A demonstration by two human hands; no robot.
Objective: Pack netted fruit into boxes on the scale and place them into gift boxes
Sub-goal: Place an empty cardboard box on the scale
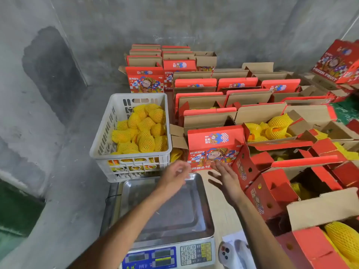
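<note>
you are reaching both empty hands, left hand (174,174) loosely curled, right hand (226,179) fingers spread, toward the red printed cardboard gift box (214,146) beyond the bare steel scale pan (174,214); yellow-netted fruit (141,131) is waiting in the white plastic crate (103,140).

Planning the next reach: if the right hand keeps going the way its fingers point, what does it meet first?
Most likely the printed front of the red gift box just beyond the scale pan; the right hand has open fingers aimed at its lower edge, though the depth between them is unclear.

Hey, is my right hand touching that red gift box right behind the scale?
Cannot tell. In the head view the right hand has blurred fingertips overlapping the lower front of the red gift box, so neither contact nor a gap shows.
</note>
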